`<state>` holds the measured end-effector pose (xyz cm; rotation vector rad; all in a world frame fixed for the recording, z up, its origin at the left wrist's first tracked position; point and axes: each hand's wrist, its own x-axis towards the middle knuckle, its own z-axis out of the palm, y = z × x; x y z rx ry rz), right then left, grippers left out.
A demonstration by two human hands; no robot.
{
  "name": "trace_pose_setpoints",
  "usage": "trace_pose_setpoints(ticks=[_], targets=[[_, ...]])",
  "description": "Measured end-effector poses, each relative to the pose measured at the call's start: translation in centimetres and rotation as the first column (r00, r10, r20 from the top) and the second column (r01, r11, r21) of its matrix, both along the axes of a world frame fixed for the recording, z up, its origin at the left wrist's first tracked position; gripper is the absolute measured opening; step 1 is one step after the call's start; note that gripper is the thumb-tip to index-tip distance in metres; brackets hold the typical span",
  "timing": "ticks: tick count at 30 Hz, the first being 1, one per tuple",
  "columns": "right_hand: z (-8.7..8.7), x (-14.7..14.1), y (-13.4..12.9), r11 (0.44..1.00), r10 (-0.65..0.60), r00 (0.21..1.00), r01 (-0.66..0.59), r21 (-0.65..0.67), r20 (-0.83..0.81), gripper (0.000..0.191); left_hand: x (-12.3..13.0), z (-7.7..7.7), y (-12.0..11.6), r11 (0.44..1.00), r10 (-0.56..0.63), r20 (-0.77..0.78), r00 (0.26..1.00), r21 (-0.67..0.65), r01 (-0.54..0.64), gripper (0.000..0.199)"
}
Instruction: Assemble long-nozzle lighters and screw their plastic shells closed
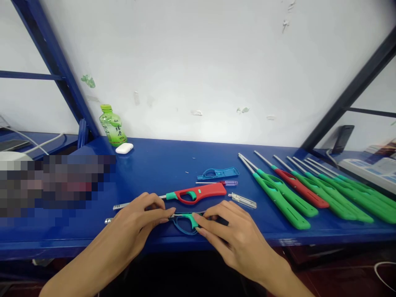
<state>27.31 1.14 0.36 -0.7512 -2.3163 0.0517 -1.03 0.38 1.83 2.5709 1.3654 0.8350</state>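
Note:
An opened long-necked gas lighter with a blue handle half [185, 229] lies at the table's front edge, its inside facing up. My left hand [144, 214] pinches it at the neck end, thumb and fingertips together. My right hand [233, 227] has its thumb and index finger closed on the green trigger [192, 220] and covers most of the handle. Just behind lies a red gas lighter [201, 192] with a green trigger. Farther back are a loose blue handle half [221, 173], a purple-handled screwdriver [230, 183] and a clear lighter fuel tank [243, 200].
Several green lighters [284, 206] and a red one [300, 187] lie in a row at the right. A green tea bottle [113, 126] and a white case [124, 148] stand at the back left. Blue frame posts [66, 62] rise at both sides.

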Motion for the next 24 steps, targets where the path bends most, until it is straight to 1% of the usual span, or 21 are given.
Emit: trace_pose_setpoints(ticks=[2,11,15,17,21,24], targets=[[0.0,0.0,0.0,1.000,0.000,1.000,0.000,-0.003,-0.001,0.026,-0.3,-0.1,0.0,1.000,0.000,-0.033,0.999,-0.024,-0.001,0.037],[-0.1,-0.1,0.2,1.000,-0.005,1.000,0.005,0.006,-0.002,0.026,-0.8,-0.1,0.4,0.994,-0.058,-0.094,0.994,0.084,0.066,0.046],[0.0,-0.1,0.1,1.000,-0.008,1.000,0.008,-0.010,0.003,0.026,-1.4,-0.3,0.3,0.999,-0.043,-0.148,0.988,0.024,0.048,0.046],[0.1,-0.1,0.1,1.000,-0.007,1.000,0.007,-0.014,0.004,0.025,-1.4,-0.2,0.3,0.999,-0.039,-0.157,0.987,0.025,0.044,0.048],[0.2,0.0,0.0,1.000,-0.006,1.000,0.006,-0.011,0.004,0.025,-0.5,0.2,0.2,0.988,-0.044,-0.122,0.992,0.142,0.061,0.053],[0.1,0.0,0.0,1.000,-0.008,1.000,0.008,-0.027,0.018,0.026,0.3,0.2,-0.1,0.970,-0.033,-0.081,0.996,0.236,0.051,0.056]])
